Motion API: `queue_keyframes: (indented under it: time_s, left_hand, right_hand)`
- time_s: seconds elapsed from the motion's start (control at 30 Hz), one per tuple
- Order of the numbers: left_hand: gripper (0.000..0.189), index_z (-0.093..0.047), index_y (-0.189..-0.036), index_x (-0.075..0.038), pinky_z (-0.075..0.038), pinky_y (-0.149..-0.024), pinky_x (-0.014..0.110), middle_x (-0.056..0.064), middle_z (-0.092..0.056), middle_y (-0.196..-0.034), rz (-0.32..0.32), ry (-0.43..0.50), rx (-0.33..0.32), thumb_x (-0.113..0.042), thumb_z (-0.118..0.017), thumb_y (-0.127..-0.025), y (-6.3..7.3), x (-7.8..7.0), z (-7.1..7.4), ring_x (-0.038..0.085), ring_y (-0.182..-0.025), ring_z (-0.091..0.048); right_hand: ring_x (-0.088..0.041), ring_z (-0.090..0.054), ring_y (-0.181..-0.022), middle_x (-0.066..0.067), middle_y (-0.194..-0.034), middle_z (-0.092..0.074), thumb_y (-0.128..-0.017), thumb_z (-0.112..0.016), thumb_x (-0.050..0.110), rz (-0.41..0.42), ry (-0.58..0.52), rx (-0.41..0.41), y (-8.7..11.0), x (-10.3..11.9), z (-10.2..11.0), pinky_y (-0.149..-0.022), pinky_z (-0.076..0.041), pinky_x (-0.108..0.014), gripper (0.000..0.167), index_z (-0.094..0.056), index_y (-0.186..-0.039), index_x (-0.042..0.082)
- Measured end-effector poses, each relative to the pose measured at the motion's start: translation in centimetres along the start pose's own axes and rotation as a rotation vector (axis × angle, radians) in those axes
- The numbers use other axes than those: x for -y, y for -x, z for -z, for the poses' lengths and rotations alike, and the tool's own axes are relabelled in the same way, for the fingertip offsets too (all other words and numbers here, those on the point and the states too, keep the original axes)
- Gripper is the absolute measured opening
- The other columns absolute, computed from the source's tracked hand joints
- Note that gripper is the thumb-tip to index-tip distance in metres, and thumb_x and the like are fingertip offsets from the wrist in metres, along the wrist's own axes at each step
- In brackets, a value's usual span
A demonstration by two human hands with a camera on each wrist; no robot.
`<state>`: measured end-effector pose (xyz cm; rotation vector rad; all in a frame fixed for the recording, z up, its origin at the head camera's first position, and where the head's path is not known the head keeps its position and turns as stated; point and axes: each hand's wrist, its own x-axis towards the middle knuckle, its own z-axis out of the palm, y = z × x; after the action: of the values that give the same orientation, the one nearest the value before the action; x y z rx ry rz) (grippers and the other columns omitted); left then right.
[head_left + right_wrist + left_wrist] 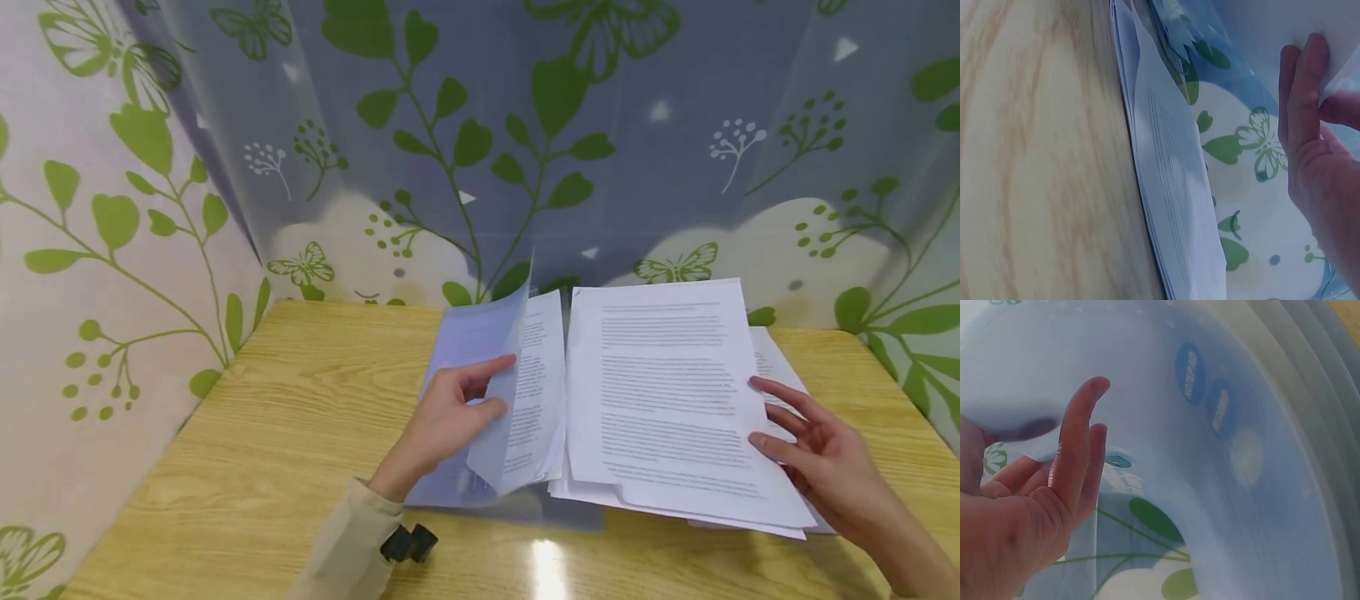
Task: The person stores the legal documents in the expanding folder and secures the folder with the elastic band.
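A translucent bluish plastic folder (457, 333) lies at the middle of the table. My left hand (450, 408) holds its raised, bent cover between thumb and fingers. "NOTEPAD" stickers (1190, 374) show on the plastic in the left wrist view, near my left hand (1041, 500). Printed pages (538, 375) lie partly under that cover. To their right is a stack of printed sheets (667, 383). My right hand (832, 458) grips the stack's right edge, thumb on top, some fingers hidden beneath. The right wrist view shows paper edges (1172, 162) beside my right hand (1316, 137).
Another printed sheet (776, 362) sticks out behind the stack's right side. The wooden table (300, 400) extends left and in front. A leaf-patterned curtain (480, 167) stands along the back and sides. A small black device (408, 543) sits at the left sleeve.
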<state>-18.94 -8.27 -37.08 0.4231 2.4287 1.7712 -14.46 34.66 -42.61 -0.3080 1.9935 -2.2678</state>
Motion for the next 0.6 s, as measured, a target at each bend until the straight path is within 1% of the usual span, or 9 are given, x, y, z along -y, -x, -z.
queue_keyframes:
  time_s: [0.13, 0.43, 0.6]
  left_hand:
    - [0.058, -0.064, -0.14, -0.009, -0.044, -0.063, 0.02, 0.015, -0.075, -0.119, -0.002, -0.007, -0.005, 0.002, -0.06, -0.084, -0.1, 0.1, 0.0, 0.012, -0.089, -0.065]
    - [0.059, -0.063, -0.141, -0.009, -0.048, -0.067, 0.022, 0.018, -0.076, -0.113, 0.005, 0.015, 0.006, 0.002, -0.06, -0.084, 0.0, 0.2, 0.2, 0.013, -0.088, -0.066]
    - [0.059, -0.062, -0.141, -0.009, -0.049, -0.067, 0.023, 0.017, -0.076, -0.113, 0.002, 0.012, 0.012, 0.002, -0.059, -0.084, -0.1, 0.2, 0.2, 0.013, -0.089, -0.067]
  right_hand:
    - [-0.01, -0.071, -0.1, 0.006, -0.124, -0.068, -0.098, -0.047, -0.016, -0.005, -0.026, 0.024, -0.4, -0.2, -0.4, -0.074, -0.062, -0.029, 0.068, -0.041, -0.156, 0.019]
    - [-0.007, -0.069, -0.096, 0.009, -0.121, -0.066, -0.099, -0.054, -0.01, -0.07, 0.045, -0.037, -1.0, 0.0, -1.3, -0.073, -0.061, -0.027, 0.066, -0.043, -0.155, 0.023]
    - [-0.007, -0.07, -0.097, 0.01, -0.123, -0.066, -0.099, -0.054, -0.009, -0.072, 0.054, -0.026, -1.3, 0.1, -1.6, -0.074, -0.061, -0.028, 0.066, -0.042, -0.156, 0.023]
